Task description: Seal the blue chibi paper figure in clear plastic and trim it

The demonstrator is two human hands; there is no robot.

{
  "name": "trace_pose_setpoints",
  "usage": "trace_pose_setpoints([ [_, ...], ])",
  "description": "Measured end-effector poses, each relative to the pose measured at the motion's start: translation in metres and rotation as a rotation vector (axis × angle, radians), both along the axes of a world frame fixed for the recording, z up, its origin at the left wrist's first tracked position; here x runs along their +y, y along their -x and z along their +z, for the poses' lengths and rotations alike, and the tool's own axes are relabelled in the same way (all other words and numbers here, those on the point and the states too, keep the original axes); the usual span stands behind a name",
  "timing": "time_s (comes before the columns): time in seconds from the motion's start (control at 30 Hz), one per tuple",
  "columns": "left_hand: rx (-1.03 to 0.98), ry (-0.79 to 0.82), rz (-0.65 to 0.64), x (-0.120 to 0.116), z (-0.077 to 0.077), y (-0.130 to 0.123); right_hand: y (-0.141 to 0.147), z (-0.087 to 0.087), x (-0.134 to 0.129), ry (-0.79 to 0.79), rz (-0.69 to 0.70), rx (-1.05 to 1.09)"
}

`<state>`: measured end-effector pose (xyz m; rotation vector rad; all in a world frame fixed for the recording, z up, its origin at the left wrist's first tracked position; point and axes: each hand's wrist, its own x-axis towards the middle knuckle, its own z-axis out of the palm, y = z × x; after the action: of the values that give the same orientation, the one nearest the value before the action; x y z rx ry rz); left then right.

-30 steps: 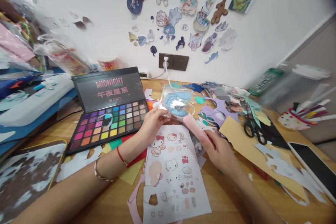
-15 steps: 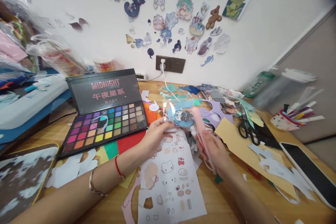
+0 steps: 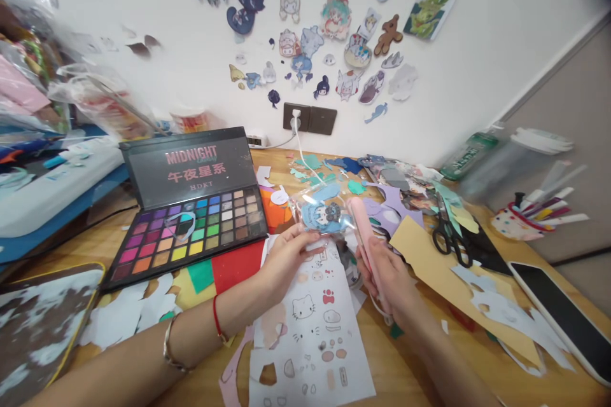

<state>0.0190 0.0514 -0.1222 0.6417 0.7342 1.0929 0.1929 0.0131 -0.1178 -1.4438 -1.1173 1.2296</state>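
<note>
My left hand (image 3: 291, 261) pinches the lower edge of a clear plastic bag (image 3: 298, 203). Inside the bag is a blue paper cut-out figure (image 3: 327, 213) with dark details. My right hand (image 3: 394, 270) is wrapped around a slim pink stick-shaped device (image 3: 363, 226), its upper end at the bag's right edge. Whether the device touches the plastic I cannot tell. A white loop of cord or strap hangs below that hand. Under both hands lies a printed sheet (image 3: 305, 331) with cartoon cat parts and some cut-out holes.
An open eyeshadow palette (image 3: 191, 222) stands left, with a brown-and-white tray (image 3: 42, 324) nearer me. Black scissors (image 3: 451, 238), yellow paper (image 3: 424, 261), a phone (image 3: 563, 318) and a pen holder (image 3: 518, 222) are on the right. Paper scraps lie around. A white cable (image 3: 305, 152) drops from the wall socket.
The bag has tilted and shifted slightly down and left in my left hand, so the blue figure shows more clearly. My right hand keeps the pink device in nearly the same place.
</note>
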Motion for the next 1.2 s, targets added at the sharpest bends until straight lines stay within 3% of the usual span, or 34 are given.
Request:
trace_pose_setpoints([
  [0.37,0.021,-0.011,-0.001,-0.002,0.002,0.000,-0.001,-0.010,0.004,-0.042,-0.002,-0.034],
  [0.77,0.038,-0.031,-0.024,-0.001,-0.004,0.001,-0.002,-0.007,0.003,-0.064,-0.018,-0.049],
  [0.87,0.048,-0.040,-0.047,-0.002,-0.004,0.001,-0.002,-0.006,0.002,-0.069,-0.027,-0.100],
  [0.97,0.108,-0.052,-0.038,0.000,-0.002,0.001,-0.004,-0.001,0.001,-0.128,-0.039,-0.283],
  [1.03,0.169,-0.090,0.033,0.005,0.003,0.004,-0.007,0.002,-0.001,-0.202,-0.047,-0.510],
  [1.1,0.258,-0.204,0.182,0.012,0.011,0.010,-0.011,0.004,-0.003,-0.281,-0.056,-0.750],
  [1.2,0.506,-0.581,0.447,0.021,0.029,0.025,-0.015,0.004,-0.004,-0.453,-0.079,-1.043],
])
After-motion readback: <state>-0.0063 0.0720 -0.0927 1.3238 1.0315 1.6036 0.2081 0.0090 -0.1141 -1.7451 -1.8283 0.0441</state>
